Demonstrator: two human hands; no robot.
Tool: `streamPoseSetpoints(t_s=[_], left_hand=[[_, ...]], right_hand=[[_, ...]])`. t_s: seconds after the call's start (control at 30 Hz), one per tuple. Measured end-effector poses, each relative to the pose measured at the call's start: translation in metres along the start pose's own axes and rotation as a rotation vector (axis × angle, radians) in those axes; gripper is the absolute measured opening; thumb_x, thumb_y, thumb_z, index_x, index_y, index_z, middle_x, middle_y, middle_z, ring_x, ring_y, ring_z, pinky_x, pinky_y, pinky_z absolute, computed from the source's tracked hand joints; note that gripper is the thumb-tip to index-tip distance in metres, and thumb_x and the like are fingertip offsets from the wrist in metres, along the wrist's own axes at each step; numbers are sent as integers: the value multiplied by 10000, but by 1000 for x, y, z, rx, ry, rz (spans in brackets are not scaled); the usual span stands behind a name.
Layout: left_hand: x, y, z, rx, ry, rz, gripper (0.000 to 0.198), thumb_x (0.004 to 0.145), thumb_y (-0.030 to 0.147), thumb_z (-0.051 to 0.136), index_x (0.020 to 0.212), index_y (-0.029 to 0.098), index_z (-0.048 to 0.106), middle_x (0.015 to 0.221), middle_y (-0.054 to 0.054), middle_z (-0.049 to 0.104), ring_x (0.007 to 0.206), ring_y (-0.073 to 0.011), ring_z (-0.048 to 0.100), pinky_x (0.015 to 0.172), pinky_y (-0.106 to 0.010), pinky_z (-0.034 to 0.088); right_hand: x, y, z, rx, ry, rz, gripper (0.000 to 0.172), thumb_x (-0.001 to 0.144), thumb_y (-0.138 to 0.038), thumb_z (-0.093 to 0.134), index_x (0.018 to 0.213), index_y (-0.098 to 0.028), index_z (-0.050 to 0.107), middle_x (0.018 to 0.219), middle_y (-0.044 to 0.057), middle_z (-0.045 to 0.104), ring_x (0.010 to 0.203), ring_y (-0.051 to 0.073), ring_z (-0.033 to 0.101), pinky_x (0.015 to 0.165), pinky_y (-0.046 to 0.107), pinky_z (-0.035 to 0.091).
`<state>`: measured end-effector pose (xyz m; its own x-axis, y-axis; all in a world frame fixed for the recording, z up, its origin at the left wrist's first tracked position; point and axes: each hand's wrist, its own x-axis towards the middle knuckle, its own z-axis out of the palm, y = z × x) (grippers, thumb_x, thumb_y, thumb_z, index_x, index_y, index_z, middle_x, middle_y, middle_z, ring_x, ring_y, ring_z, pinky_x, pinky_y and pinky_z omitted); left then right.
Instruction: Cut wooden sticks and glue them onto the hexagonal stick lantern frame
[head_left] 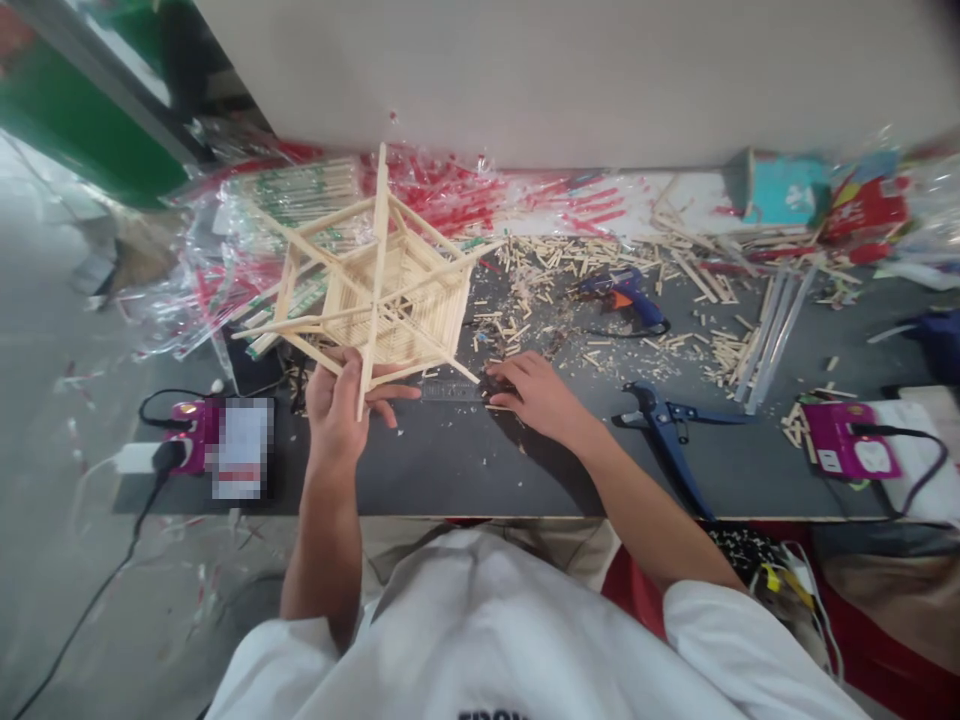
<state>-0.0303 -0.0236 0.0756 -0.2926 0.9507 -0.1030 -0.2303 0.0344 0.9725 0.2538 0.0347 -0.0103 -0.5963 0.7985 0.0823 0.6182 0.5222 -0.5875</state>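
My left hand (337, 405) is closed on the lower edge of a six-sided frame of thin wooden sticks (431, 320), with its outer fingers stretched out beneath. The frame is tilted above the table, and stacked sticks form stepped rings toward its middle. Palm down at the table, my right hand (534, 395) has its fingertips drawn together over small dark bits; what lies between them is hidden. Between the two hands lies a clear plastic ruler-like strip (450, 390), its right end close to my right fingertips.
Short stick offcuts (525, 270) litter the dark table (450, 470). A blue glue gun (630, 298) lies behind my right hand, blue cutters (664, 430) to its right. Clear glue sticks (776, 335), purple power strips (847, 440) and bundled sticks in plastic (300, 195) surround the work.
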Motion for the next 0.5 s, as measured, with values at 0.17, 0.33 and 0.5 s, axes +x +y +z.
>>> streamPoseSetpoints(t_s=[0.17, 0.33, 0.5], left_hand=[[1, -15, 5, -14, -76, 31, 531, 931, 655, 811, 968, 252, 468, 836, -19, 843, 617, -281, 839, 305, -193, 477], [1, -32, 22, -36, -155, 78, 516, 988, 662, 777, 1002, 260, 454, 777, 15, 804, 637, -244, 842, 371, -193, 544], [4, -40, 24, -21, -305, 66, 486, 1048, 661, 704, 1022, 262, 427, 839, -33, 834, 732, -269, 868, 438, -228, 606]], right_hand=[[7, -16, -15, -40, -87, 122, 98, 985, -188, 780, 1073, -221, 754, 1153, 118, 770, 1133, 299, 717, 979, 416, 579], [-1, -15, -67, -116, -106, 250, 127, 1037, -215, 632, 944, -218, 717, 1021, 116, 792, 915, 273, 744, 801, 364, 512], [-37, 1, -160, -58, -177, 465, 221, 959, -494, 702, 973, -290, 787, 861, 33, 825, 787, 283, 772, 757, 392, 518]])
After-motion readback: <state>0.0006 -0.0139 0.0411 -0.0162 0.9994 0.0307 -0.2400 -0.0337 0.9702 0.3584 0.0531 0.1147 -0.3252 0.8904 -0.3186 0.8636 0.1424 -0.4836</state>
